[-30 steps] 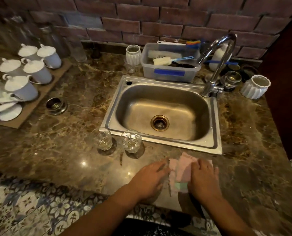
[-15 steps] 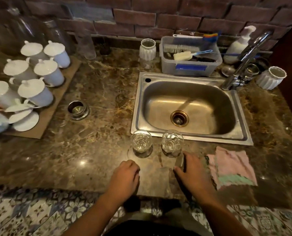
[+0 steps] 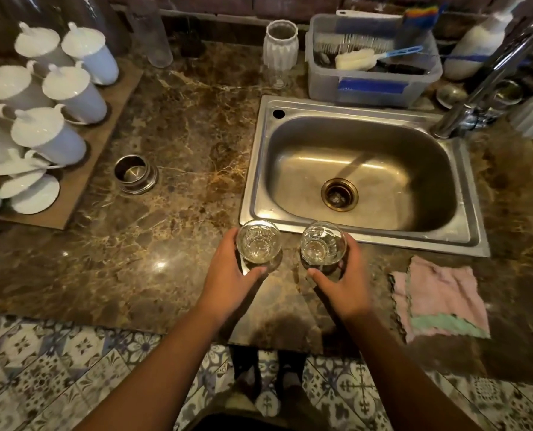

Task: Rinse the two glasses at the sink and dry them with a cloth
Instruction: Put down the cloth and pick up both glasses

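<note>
On the stone counter [image 3: 165, 244], just in front of the sink [image 3: 464, 237], two glasses stand upright side by side, each wrapped by a hand. The left hand [image 3: 231, 275] curls round the left glass [image 3: 258, 241], thumb on the near side; the right hand [image 3: 343, 284] cups the right glass [image 3: 322, 242] the same way. They look small, stiff, smooth and breakable, likely slick once wet, so a firm grip round the wall, away from the thin rim, seems safest. The soft cloth [image 3: 439, 300] lies flat to the right, well clear of the hands. The far fingers hide behind the glass, the tap [image 3: 489, 76] runs out of view at the top, and whether the glasses have left the counter is unclear
</note>
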Tool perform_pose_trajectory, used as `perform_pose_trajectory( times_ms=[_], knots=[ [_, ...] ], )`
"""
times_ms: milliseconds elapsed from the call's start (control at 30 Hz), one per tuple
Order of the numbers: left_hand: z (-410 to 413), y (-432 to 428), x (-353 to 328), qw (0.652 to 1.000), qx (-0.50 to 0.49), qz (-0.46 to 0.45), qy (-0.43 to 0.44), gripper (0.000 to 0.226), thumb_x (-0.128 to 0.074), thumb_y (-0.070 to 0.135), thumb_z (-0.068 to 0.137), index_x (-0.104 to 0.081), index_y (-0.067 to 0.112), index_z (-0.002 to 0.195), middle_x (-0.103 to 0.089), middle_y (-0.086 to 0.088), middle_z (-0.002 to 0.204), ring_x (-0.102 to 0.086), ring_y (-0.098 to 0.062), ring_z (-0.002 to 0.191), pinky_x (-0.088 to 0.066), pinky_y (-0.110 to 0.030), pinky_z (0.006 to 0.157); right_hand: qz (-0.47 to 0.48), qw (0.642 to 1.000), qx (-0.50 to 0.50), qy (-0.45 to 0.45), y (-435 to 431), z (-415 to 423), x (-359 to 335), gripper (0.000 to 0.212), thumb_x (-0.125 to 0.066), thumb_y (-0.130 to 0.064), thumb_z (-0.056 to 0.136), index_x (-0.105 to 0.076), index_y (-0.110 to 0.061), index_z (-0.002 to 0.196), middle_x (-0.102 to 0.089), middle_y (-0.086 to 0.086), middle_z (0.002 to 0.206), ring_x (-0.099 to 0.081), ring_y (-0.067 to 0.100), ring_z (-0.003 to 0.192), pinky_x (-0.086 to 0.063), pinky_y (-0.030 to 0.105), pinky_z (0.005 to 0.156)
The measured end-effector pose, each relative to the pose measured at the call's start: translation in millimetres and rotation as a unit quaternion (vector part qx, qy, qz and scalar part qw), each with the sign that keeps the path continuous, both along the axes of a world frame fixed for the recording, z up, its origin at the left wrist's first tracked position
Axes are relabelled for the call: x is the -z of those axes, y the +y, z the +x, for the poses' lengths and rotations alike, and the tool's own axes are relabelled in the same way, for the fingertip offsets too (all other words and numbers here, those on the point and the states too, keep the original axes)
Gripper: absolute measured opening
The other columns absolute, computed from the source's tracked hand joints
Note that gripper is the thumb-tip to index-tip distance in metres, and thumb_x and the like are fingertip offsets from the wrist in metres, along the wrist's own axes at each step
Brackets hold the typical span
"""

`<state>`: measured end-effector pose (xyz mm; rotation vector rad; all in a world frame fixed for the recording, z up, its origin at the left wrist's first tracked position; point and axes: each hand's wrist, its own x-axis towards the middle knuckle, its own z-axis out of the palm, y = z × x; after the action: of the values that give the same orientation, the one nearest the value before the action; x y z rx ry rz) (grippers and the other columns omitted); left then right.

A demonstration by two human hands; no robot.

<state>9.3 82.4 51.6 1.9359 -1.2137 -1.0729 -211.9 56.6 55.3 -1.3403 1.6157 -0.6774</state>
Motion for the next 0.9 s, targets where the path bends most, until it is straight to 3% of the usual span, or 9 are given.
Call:
perform_pose_trajectory(
  times_ms=[67, 133, 267, 367, 433, 533, 667, 900],
  knots=[
    [-1, -3, 1, 1.000, -0.003, 0.002, 0.002, 0.094, -0.089, 0.019, 0.073, -0.034, 0.024, 0.148, -0.054, 0.005, 0.141, -0.050, -0.012, 0.130, -0.037, -0.025, 0.108, 0.004, 1.000, -0.004, -0.004, -3, -2, 2, 0.089, -0.088, -0.009, 0.071, -0.039, -0.032, 0.141, -0.052, -0.030, 0.125, -0.053, -0.013, 0.114, -0.039, 0.024, 0.109],
    [2, -3, 1, 1.000, 0.015, 0.003, -0.010, 0.099, -0.090, 0.022, 0.072, -0.029, 0.024, 0.151, -0.051, 0.003, 0.146, -0.048, -0.014, 0.134, -0.036, -0.025, 0.110, 0.009, 1.000, -0.015, -0.009, -6, -5, 0, 0.096, -0.089, -0.009, 0.071, -0.035, -0.024, 0.149, -0.051, -0.018, 0.132, -0.050, -0.003, 0.123, -0.038, 0.028, 0.113],
    [8, -7, -7, 0.997, 0.061, -0.010, -0.050, 0.102, -0.089, 0.032, 0.073, -0.025, 0.027, 0.152, -0.044, 0.002, 0.153, -0.044, -0.017, 0.139, -0.038, -0.039, 0.117, -0.003, 0.998, -0.064, 0.024, -12, -10, -10, 0.099, -0.089, -0.017, 0.071, -0.031, -0.026, 0.151, -0.047, -0.012, 0.141, -0.043, 0.005, 0.132, -0.038, 0.032, 0.116],
    [7, -13, -22, 0.990, 0.100, -0.020, -0.098, 0.102, -0.087, 0.034, 0.074, -0.024, 0.026, 0.154, -0.038, 0.001, 0.156, -0.040, -0.018, 0.141, -0.035, -0.036, 0.117, -0.032, 0.988, -0.118, 0.096, -19, -13, -22, 0.105, -0.087, -0.029, 0.074, -0.022, -0.027, 0.157, -0.034, -0.005, 0.155, -0.031, 0.003, 0.137, -0.030, 0.029, 0.116],
    [5, -18, -30, 0.979, 0.142, -0.038, -0.143, 0.101, -0.086, 0.037, 0.075, -0.024, 0.024, 0.154, -0.035, 0.001, 0.156, -0.038, -0.019, 0.141, -0.036, -0.035, 0.115, -0.061, 0.974, -0.166, 0.142, -26, -13, -28, 0.104, -0.085, -0.034, 0.076, -0.021, -0.025, 0.158, -0.029, -0.003, 0.157, -0.031, 0.006, 0.139, -0.027, 0.026, 0.114],
    [1, -27, -36, 0.965, 0.182, -0.047, -0.184, 0.100, -0.083, 0.041, 0.077, -0.022, 0.028, 0.155, -0.032, 0.000, 0.158, -0.033, -0.021, 0.145, -0.038, -0.042, 0.116, -0.078, 0.948, -0.224, 0.213, -38, -8, -38, 0.103, -0.084, -0.037, 0.076, -0.022, -0.026, 0.158, -0.026, -0.001, 0.157, -0.035, 0.018, 0.142, -0.034, 0.028, 0.114],
    [-7, -36, -43, 0.942, 0.230, -0.028, -0.244, 0.092, -0.079, 0.042, 0.081, -0.023, 0.035, 0.153, -0.031, -0.001, 0.156, -0.031, -0.026, 0.144, -0.043, -0.049, 0.111, -0.047, 0.914, -0.298, 0.272, -50, 2, -50, 0.097, -0.081, -0.032, 0.080, -0.022, -0.034, 0.157, -0.029, 0.002, 0.155, -0.037, 0.023, 0.140, -0.047, 0.037, 0.108],
    [-14, -44, -53, 0.894, 0.292, 0.024, -0.339, 0.077, -0.075, 0.041, 0.084, -0.032, 0.035, 0.148, -0.036, -0.006, 0.147, -0.036, -0.032, 0.136, -0.050, -0.051, 0.101, -0.061, 0.855, -0.371, 0.358, -61, 13, -62, 0.082, -0.079, -0.034, 0.080, -0.034, -0.032, 0.149, -0.036, 0.007, 0.144, -0.042, 0.027, 0.132, -0.052, 0.039, 0.099]
  ],
)
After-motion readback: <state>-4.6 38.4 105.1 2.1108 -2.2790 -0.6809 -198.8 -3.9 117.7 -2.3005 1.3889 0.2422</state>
